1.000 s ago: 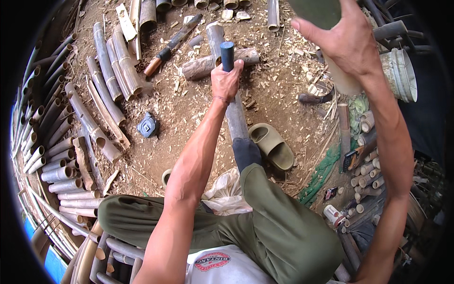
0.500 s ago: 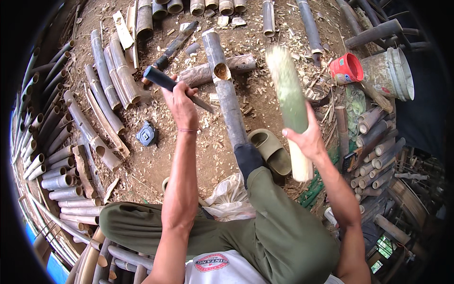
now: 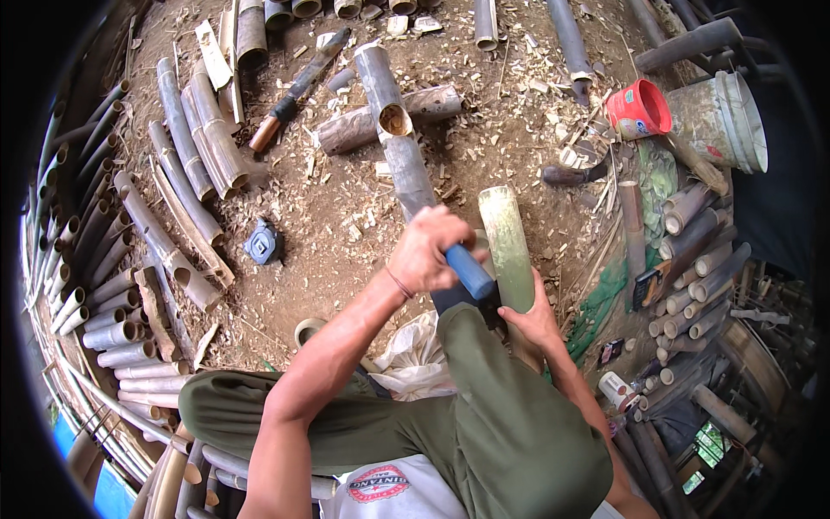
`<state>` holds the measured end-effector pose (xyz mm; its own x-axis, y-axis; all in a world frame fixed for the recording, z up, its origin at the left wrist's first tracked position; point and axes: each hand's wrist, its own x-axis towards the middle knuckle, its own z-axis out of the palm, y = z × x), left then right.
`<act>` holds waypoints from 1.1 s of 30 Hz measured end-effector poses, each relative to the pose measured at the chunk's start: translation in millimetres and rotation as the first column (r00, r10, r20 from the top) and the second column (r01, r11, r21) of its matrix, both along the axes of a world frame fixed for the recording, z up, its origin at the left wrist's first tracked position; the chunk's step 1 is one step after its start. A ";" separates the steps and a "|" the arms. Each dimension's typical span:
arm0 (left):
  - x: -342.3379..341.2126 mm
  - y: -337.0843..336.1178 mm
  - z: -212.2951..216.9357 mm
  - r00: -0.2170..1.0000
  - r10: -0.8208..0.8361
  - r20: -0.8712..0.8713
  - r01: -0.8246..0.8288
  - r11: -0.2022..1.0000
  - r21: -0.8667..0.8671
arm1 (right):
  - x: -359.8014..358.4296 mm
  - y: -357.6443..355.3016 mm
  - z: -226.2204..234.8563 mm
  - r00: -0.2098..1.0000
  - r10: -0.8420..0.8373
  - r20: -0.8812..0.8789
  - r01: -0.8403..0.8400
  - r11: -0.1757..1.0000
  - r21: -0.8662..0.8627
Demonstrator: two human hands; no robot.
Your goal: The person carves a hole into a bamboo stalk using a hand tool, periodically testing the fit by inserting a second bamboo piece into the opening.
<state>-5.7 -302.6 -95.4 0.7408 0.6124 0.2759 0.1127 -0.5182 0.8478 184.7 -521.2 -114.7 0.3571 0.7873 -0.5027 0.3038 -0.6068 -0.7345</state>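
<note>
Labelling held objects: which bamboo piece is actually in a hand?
The pale green bamboo section gripped by the right hand; the others lie loose on the ground.

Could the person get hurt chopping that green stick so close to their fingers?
Yes, probably. The right hand grips the green bamboo just beside where the left hand brings the blue-handled tool down, so a slip could catch fingers. The tool also sits right above the knee, which a glancing blow might hit. The loose pipe underfoot could roll.
</note>
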 end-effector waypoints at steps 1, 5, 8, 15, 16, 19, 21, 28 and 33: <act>5.8 -12.5 -1.0 0.999 -0.020 0.042 0.019 1.000 0.022 | 0.7 -3.0 0.6 1.000 -0.004 0.005 0.004 1.000 -0.029; 13.8 -31.6 -9.4 0.994 -0.062 0.092 0.054 0.995 0.082 | 4.4 -11.6 -5.9 1.000 -0.024 -0.010 0.024 0.999 -0.039; 12.8 -29.9 -15.0 0.993 -0.040 0.110 0.030 0.996 0.086 | 1.2 -9.3 -6.5 0.999 -0.037 -0.032 0.037 0.999 -0.006; 12.4 -25.8 -19.5 0.992 -0.029 0.125 0.020 0.997 0.076 | 0.7 -6.9 -4.1 1.000 -0.023 -0.007 0.023 1.000 0.001; 12.3 -25.6 -20.3 0.992 -0.024 0.127 0.013 0.996 0.084 | -0.3 -5.7 -2.5 1.000 -0.028 -0.013 0.028 1.000 -0.002; 13.1 -25.2 -20.5 0.991 -0.027 0.129 0.018 0.997 0.070 | 0.1 -5.8 -4.3 0.999 -0.036 -0.034 0.036 0.999 -0.001; 14.0 -25.4 -19.5 0.992 -0.024 0.125 0.014 0.997 0.075 | 1.9 -6.7 -6.2 0.998 -0.033 -0.049 0.034 0.999 0.009; 22.6 -23.9 -17.3 0.983 0.118 0.142 -0.124 0.992 0.033 | -3.6 -2.9 33.2 0.997 -0.076 -0.032 0.079 0.992 0.099; 35.8 -21.0 -15.0 0.985 0.139 0.098 -0.142 0.990 0.024 | 25.0 -31.4 109.1 0.954 0.182 -0.238 0.024 0.744 0.668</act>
<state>30.1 -323.6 -110.4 0.6172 0.6987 0.3618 0.1049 -0.5289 0.8422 209.7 -552.7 -5.6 0.2097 0.9739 0.0865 0.0557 0.0764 -0.9955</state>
